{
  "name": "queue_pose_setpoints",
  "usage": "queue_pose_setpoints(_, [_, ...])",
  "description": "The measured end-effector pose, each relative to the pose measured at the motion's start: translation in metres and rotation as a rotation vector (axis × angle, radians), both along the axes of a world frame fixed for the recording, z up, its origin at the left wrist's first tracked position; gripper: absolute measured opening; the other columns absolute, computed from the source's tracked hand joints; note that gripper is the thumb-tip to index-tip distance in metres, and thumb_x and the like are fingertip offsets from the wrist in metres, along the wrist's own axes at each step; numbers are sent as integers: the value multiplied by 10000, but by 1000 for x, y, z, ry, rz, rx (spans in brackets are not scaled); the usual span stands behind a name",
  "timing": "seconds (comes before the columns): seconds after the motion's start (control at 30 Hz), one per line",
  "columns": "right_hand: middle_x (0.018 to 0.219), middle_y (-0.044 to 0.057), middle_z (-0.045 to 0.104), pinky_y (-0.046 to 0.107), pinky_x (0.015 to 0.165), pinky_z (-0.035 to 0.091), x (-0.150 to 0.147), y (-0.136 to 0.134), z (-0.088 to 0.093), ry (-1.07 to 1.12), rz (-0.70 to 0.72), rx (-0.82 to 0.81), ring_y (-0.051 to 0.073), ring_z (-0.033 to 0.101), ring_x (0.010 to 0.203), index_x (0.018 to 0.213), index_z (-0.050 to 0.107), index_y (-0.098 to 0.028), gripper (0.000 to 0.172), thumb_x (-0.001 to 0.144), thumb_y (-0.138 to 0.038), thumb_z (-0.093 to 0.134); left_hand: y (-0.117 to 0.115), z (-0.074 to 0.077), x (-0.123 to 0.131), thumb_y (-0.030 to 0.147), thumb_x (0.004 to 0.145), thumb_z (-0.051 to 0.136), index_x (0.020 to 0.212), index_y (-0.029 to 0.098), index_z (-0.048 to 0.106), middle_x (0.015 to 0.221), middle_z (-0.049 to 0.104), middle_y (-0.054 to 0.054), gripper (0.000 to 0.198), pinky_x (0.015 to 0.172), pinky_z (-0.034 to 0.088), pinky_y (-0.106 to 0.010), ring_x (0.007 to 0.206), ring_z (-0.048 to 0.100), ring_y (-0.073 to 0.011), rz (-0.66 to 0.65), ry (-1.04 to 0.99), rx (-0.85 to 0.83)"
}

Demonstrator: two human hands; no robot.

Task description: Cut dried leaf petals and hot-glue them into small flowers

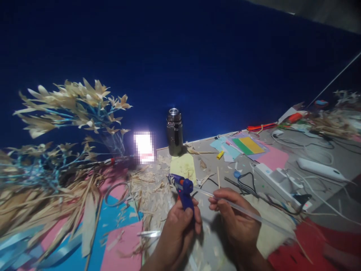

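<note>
My left hand (183, 222) is wrapped round the handle of a blue hot glue gun (183, 186), its nozzle pointing away and to the left. A small red light shows on the gun's body. Between the fingers and thumb of my right hand (238, 218) is a long translucent glue stick (254, 215). The stick's front end reaches the back of the glue gun; whether it sits inside cannot be made out. Its other end slants down to the right. Beneath the gun lies a pale yellow paper (184, 167).
A dark metal flask (175, 133) stands ahead. On the left are dried-husk flowers (76, 109), loose husks (81, 203) and a tape roll (117, 194). To the right lie a power strip (279, 184) with cables, coloured paper sheets (248, 145) and red material (324, 244). Husk scraps litter the table.
</note>
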State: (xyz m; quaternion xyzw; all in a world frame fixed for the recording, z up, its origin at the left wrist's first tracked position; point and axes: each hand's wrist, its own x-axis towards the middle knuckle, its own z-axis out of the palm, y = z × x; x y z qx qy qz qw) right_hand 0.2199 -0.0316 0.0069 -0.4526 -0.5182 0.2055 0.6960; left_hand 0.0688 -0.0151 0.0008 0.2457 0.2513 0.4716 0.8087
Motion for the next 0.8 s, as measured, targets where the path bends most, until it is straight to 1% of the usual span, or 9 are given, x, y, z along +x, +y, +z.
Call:
queue_pose_setpoints(0.17, [960, 45, 750, 209, 602, 641, 0, -2, 2, -58, 6, 20, 155, 764, 688, 1029, 773, -242, 126, 938, -179, 715, -1, -6, 0, 417, 806, 843, 1004, 160, 690, 705, 641, 7, 359, 610, 411, -215, 572, 549, -93, -11, -4, -3])
queue_pose_setpoints(0.3, [953, 58, 761, 229, 592, 639, 1, -1, 3, -95, -4, 33, 160, 756, 670, 1027, 776, -232, 122, 941, -180, 707, -1, -8, -1, 376, 835, 824, 1013, 158, 679, 715, 642, 4, 317, 614, 405, -216, 587, 542, -91, 3, 45, 7])
queue_pose_setpoints(0.47, [876, 56, 783, 250, 577, 632, 2, -2, 7, -147, -36, 63, 169, 748, 624, 1005, 793, -229, 111, 925, -194, 724, -2, -7, 0, 437, 844, 803, 1006, 168, 666, 687, 617, 19, 343, 611, 418, -236, 561, 503, -89, 16, 92, 61])
queue_pose_setpoints(0.57, [795, 62, 783, 289, 574, 636, 2, -5, 7, -123, -107, 63, 190, 738, 595, 953, 805, -209, 76, 902, -249, 764, -5, -8, 1, 452, 822, 820, 970, 180, 670, 673, 607, 22, 344, 618, 429, -241, 584, 509, -101, 79, 213, 72])
queue_pose_setpoints(0.63, [781, 68, 781, 301, 563, 632, 1, -5, 4, -86, -126, 45, 188, 726, 566, 935, 803, -197, 91, 898, -275, 775, -7, -9, 1, 465, 797, 835, 941, 187, 674, 685, 616, 14, 352, 595, 415, -235, 597, 517, -109, 132, 285, 61])
queue_pose_setpoints(0.7, [780, 70, 779, 284, 527, 617, -1, -5, 1, -39, -109, 22, 175, 711, 534, 941, 797, -189, 101, 906, -280, 769, -10, -11, 2, 464, 779, 847, 940, 194, 686, 722, 643, 1, 354, 594, 416, -239, 614, 534, -119, 164, 333, 52])
queue_pose_setpoints(0.8, [755, 53, 773, 240, 504, 597, -6, -4, -1, 38, -62, 24, 154, 707, 524, 969, 785, -194, 75, 926, -243, 747, -13, -14, 1, 454, 771, 850, 970, 202, 707, 784, 682, -20, 352, 645, 453, -260, 664, 578, -144, 175, 370, 56])
